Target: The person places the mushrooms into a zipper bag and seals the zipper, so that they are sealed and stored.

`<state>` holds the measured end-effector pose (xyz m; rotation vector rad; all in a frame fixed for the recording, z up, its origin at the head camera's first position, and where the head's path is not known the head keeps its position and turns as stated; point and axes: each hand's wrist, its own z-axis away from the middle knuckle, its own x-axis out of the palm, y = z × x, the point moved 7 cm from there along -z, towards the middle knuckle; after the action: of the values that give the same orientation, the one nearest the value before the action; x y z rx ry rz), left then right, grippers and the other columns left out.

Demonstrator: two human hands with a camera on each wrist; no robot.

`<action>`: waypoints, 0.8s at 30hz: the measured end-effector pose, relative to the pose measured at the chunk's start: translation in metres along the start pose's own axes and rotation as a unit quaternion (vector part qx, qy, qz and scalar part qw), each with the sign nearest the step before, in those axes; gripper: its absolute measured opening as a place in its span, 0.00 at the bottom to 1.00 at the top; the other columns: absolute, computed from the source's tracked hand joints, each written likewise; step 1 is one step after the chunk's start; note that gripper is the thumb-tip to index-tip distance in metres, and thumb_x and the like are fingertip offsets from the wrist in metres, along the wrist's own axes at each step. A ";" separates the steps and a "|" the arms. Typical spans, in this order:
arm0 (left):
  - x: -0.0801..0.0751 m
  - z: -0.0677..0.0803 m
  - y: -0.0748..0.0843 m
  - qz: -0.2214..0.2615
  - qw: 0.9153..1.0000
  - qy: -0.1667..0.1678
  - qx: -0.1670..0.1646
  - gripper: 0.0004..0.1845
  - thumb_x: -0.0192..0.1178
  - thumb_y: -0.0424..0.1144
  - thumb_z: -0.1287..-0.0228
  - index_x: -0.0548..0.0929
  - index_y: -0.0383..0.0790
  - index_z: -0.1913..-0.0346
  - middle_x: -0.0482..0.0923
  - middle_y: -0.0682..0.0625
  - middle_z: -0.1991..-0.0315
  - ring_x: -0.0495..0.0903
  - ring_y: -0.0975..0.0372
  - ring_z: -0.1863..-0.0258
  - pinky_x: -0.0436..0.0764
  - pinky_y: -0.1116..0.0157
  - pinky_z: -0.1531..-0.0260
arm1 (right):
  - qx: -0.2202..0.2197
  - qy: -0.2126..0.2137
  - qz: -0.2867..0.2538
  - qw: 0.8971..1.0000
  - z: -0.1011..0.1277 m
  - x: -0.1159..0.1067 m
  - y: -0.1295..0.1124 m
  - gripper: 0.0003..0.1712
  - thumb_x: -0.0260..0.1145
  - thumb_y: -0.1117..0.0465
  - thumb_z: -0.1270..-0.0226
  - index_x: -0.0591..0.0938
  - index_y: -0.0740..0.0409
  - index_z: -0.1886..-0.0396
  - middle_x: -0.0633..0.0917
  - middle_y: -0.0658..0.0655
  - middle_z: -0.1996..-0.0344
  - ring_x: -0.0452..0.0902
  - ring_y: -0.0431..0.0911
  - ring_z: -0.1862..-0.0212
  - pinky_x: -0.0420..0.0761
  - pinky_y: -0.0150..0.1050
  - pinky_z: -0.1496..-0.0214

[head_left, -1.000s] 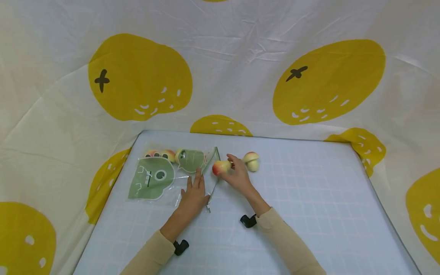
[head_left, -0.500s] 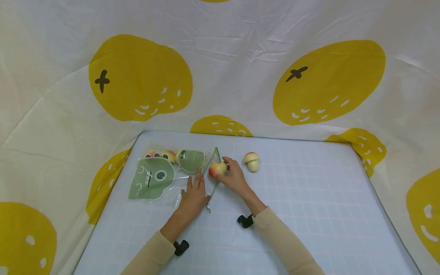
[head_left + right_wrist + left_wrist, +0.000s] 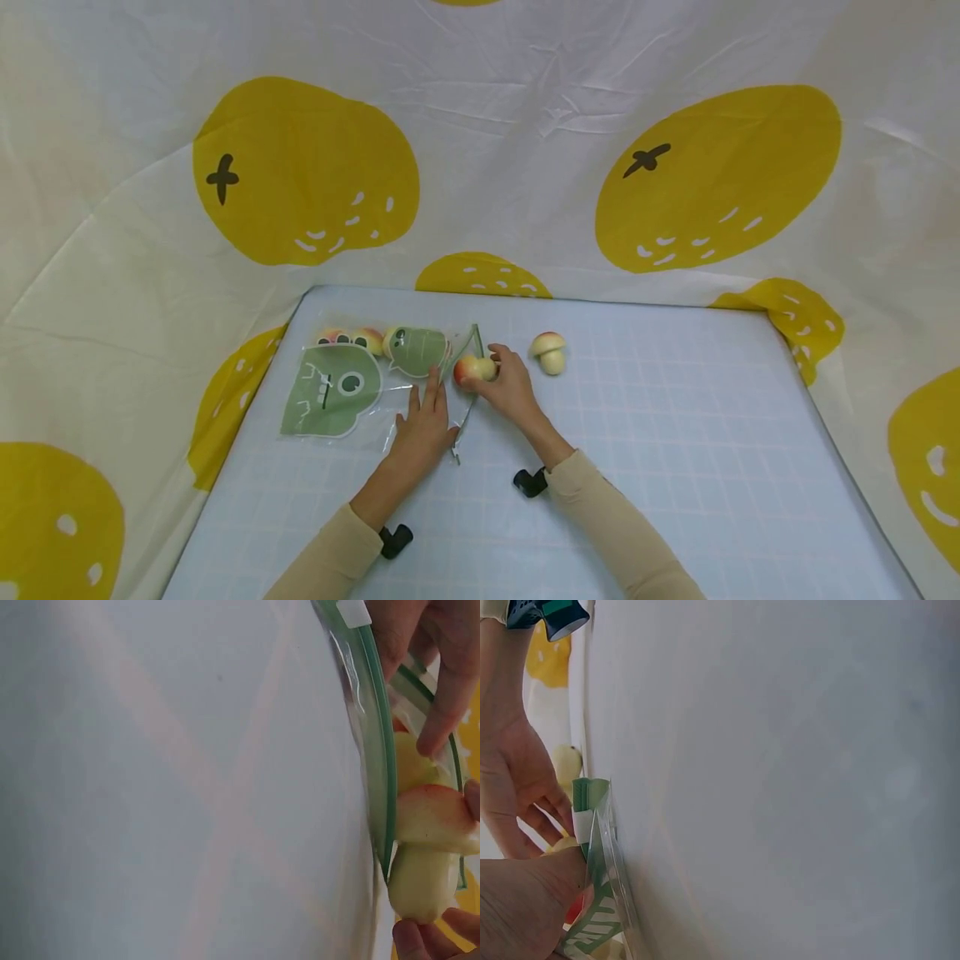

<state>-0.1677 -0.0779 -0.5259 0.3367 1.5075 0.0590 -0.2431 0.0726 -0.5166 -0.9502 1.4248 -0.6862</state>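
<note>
Both hands met at the mouth of a clear zip bag (image 3: 367,379) lying flat on the desk (image 3: 675,467). The left hand (image 3: 423,421) lay on the bag near its open edge, fingers straight and pressing the lower film down, while the right hand (image 3: 506,383) had its thumb and fingers curled round a toy mushroom (image 3: 468,369) with a red-and-cream cap. That mushroom sat right at the green zip rim (image 3: 379,772), cap toward the bag and stem trailing back into the right hand's fingers, so its long axis pointed leftward across the desk into the opening; the right wrist view showed the cap just touching the rim, not yet clearly past it. The bag's mouth faced right, toward the holding hand, and the left hand was the nearer one to the rim's lower lip. A second mushroom (image 3: 550,352) stood on the desk just to the right of the right hand, apart from it. Inside the bag, green cartoon-face prints hid most of the contents, though a few rounded red-and-yellow pieces (image 3: 352,337) showed at its far edge; what they were could not be told. How wide the mouth gaped was hard to judge, since the left wrist view (image 3: 592,825) caught only a sliver of rim beside the palm.
</note>
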 end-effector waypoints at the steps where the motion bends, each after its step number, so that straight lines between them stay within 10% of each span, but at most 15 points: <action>1: 0.000 0.000 0.000 -0.002 1.000 0.002 0.002 0.48 0.71 0.47 0.38 0.58 0.25 0.26 0.43 0.39 0.20 0.56 0.33 0.30 0.73 0.30 0.55 | 0.004 0.003 0.003 1.000 0.000 0.000 0.001 0.47 0.81 0.48 0.48 0.72 0.66 0.33 0.79 0.67 0.45 0.77 0.57 0.47 0.78 0.51 0.48; 24: -0.005 0.004 0.006 -0.069 0.996 0.052 0.038 0.48 0.74 0.49 0.41 0.62 0.24 0.28 0.45 0.37 0.21 0.64 0.36 0.33 0.79 0.35 0.60 | 0.019 0.036 -0.098 0.994 0.005 0.000 0.007 0.21 0.75 0.64 0.39 0.82 0.65 0.48 0.87 0.56 0.65 0.85 0.50 0.62 0.83 0.40 0.61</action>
<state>-0.1626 -0.0739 -0.5191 0.2929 1.6348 -0.0908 -0.2394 0.0764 -0.5231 -1.0541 1.3870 -0.8982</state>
